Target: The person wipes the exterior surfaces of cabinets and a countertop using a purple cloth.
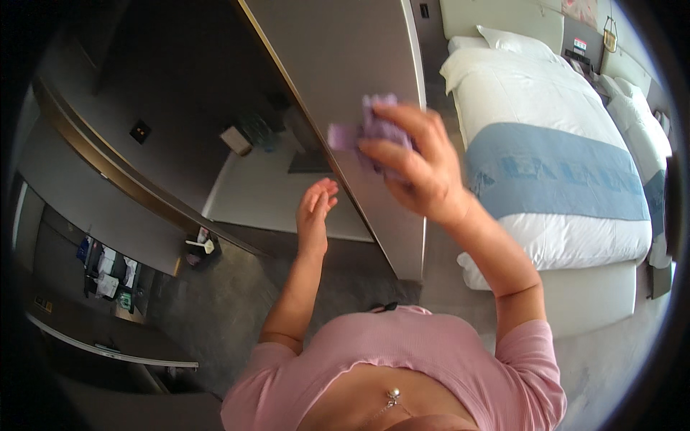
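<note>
Bunched in my right hand (426, 161) is a purple cloth (385, 132), blurred by motion, with loose ends sticking out past the fingers. It is held up in front of a grey upright panel (350, 48); whether it touches the surface I cannot tell. My left hand (317, 207) is raised and empty, its fingers slightly bent and apart. Behind that hand lies a recess with a pale counter (259, 207), bordered by a gold-coloured metal trim (294, 91).
Plastic bottles (259, 132) and a small box (235, 141) stand on the counter. A bed (555, 237) with a blue runner (555, 169) is at the right. A bin (202, 250) sits on the floor at left, and a stocked cart (108, 269) is beyond.
</note>
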The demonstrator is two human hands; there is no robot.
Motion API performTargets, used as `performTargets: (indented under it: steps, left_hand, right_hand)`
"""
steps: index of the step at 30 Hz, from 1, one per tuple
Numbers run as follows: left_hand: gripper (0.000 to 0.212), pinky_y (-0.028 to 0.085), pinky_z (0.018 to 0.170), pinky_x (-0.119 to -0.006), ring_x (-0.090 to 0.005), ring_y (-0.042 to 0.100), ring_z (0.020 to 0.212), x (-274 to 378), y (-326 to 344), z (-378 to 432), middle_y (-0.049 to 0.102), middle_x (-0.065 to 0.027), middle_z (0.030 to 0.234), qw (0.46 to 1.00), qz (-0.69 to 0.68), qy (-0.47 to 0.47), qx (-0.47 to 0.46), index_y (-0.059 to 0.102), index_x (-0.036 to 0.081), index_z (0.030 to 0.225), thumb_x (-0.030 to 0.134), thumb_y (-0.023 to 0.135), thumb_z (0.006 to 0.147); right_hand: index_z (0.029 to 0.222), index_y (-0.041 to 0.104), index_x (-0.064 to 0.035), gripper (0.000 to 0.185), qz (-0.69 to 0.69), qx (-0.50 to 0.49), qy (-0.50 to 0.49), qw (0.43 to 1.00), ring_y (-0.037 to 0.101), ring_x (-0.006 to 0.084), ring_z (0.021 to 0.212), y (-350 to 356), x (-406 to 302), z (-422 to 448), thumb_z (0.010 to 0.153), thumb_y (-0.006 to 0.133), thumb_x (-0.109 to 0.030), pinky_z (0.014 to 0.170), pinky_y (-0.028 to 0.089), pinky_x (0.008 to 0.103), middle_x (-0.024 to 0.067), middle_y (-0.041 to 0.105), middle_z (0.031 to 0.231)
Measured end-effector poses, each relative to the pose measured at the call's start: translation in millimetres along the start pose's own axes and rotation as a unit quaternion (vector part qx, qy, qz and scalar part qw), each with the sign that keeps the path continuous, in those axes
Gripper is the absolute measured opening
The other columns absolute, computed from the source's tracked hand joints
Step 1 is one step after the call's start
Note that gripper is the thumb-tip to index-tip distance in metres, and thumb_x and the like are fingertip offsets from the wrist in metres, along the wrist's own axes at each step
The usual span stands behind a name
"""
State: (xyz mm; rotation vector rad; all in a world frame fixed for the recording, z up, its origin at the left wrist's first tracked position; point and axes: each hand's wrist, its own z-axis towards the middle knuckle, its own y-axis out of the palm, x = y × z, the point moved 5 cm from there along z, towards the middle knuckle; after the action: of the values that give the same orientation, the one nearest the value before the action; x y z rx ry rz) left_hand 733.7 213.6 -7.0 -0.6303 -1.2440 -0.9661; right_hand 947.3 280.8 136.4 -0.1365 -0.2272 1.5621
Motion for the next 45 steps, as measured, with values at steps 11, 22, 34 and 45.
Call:
performTargets:
  steps: [11,22,34,45]
  left_hand:
    - [0.055,0.034,0.093,-0.033,-0.0196,0.044,0.111,77,21,95,0.046,-0.0107,0.123,0.971,-0.007,0.214,0.111,0.040,0.000,0.124,0.045,0.031,0.095]
    - [0.043,0.045,0.067,-0.035,-0.0303,0.057,0.075,104,39,83,0.060,-0.0213,0.085,0.844,0.248,0.394,0.265,0.049,-0.011,0.102,0.030,0.037,0.095]
    - [0.038,0.045,0.063,-0.036,-0.0300,0.057,0.072,107,42,82,0.059,-0.0193,0.080,0.838,0.247,0.398,0.278,0.051,-0.007,0.093,0.028,0.037,0.095]
    - [0.037,0.045,0.064,-0.036,-0.0300,0.056,0.069,109,45,85,0.058,-0.0172,0.077,0.836,0.260,0.401,0.270,0.050,-0.005,0.090,0.029,0.035,0.095]
  right_hand:
    - [0.105,0.057,-0.0179,0.034,-0.141,-0.316,-0.210,0.914,0.044,0.0238,0.111,71,-7,-138,0.072,0.052,-0.021,0.086,0.040,0.0391,0.0053,0.047,0.122]
    - [0.097,0.057,-0.0107,0.040,0.002,0.303,-0.031,0.952,0.052,0.0292,0.099,-50,83,119,0.061,0.057,0.007,0.081,0.042,0.0398,0.0114,0.057,0.102]
    - [0.113,0.048,-0.0058,0.036,0.272,0.151,0.332,0.891,0.040,0.0300,0.118,53,108,-120,0.078,0.050,0.002,0.101,0.028,0.0404,0.0157,0.044,0.122]
    - [0.110,0.050,-0.0076,0.032,0.275,0.209,0.426,0.836,0.052,0.0107,0.079,11,126,-131,0.079,0.053,0.001,0.069,0.045,0.0247,0.0054,0.052,0.101]
